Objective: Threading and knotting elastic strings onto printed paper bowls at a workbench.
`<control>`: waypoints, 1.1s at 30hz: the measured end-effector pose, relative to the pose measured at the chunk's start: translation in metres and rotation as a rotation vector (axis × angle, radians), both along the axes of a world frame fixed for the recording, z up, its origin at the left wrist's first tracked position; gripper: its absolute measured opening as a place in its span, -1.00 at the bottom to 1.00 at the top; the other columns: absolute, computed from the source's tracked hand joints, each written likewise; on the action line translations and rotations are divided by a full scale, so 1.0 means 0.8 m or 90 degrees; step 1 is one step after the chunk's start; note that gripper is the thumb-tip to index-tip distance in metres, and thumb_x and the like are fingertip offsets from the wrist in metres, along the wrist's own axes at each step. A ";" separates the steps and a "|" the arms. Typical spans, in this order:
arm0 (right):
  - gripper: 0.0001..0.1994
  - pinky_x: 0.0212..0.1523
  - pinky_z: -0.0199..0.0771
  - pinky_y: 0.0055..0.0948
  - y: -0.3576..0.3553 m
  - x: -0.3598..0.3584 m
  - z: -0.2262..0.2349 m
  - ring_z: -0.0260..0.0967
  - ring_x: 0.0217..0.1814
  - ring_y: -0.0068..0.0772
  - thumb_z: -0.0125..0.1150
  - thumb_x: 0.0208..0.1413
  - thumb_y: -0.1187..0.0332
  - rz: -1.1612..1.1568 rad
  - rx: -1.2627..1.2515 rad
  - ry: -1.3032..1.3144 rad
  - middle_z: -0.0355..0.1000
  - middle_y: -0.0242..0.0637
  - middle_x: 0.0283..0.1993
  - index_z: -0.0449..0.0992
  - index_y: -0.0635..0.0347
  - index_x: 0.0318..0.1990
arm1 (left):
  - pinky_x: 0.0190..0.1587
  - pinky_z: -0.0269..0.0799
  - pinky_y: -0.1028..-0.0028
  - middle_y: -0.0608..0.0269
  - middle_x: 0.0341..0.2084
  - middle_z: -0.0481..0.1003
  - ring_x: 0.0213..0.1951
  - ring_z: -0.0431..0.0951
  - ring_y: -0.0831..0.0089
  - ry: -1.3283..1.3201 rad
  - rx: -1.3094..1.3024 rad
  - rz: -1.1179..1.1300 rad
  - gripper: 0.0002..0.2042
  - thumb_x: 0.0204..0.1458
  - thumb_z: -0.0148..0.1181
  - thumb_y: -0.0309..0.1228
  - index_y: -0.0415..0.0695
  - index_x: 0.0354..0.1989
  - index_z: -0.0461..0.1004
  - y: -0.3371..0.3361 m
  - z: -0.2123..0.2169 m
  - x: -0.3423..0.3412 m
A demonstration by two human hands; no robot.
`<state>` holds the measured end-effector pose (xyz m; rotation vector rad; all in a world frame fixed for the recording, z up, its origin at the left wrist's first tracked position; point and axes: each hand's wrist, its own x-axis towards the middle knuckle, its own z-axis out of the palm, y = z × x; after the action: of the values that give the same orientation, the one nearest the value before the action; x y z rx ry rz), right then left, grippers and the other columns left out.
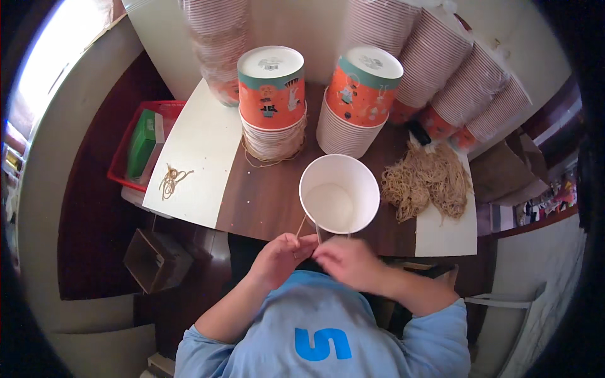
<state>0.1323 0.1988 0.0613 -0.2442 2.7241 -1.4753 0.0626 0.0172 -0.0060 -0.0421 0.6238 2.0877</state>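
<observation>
A white paper bucket point(339, 194) stands with its open mouth up at the table's near edge, right in front of me. Thin tan cords run from its near side down to my fingers. My left hand point(285, 253) is closed, pinching a cord just below and left of the bucket. Close beside it, my right hand point(350, 261) is curled with its fingertips on a cord too, slightly smeared by motion. The two hands nearly meet under the rim. Where the cords join the bucket is hard to make out.
Behind stand two upside-down bucket stacks, topped by orange-and-green buckets point(271, 94) point(364, 88). A heap of tan cords point(425, 179) lies right, a few loose cords point(173, 181) left. Wrapped bucket stacks point(432, 57) line the back. A red crate point(120, 151) sits beyond the left edge.
</observation>
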 end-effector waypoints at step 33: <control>-0.87 -0.33 0.41 -0.60 -0.047 -0.018 -0.081 0.37 -0.35 -0.66 0.16 0.08 0.42 -0.224 -0.455 -0.151 0.48 -0.36 -0.36 0.46 0.31 -0.28 | -0.50 0.38 0.44 0.15 -0.49 0.40 -0.51 0.46 0.30 0.994 -0.583 0.175 -0.89 -0.15 0.17 -0.58 -0.20 -0.41 0.43 -0.009 0.026 0.006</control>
<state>0.1180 0.1610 -0.0034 0.3961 2.0265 -2.3460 0.0677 0.0098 0.0149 1.0982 2.5164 1.5174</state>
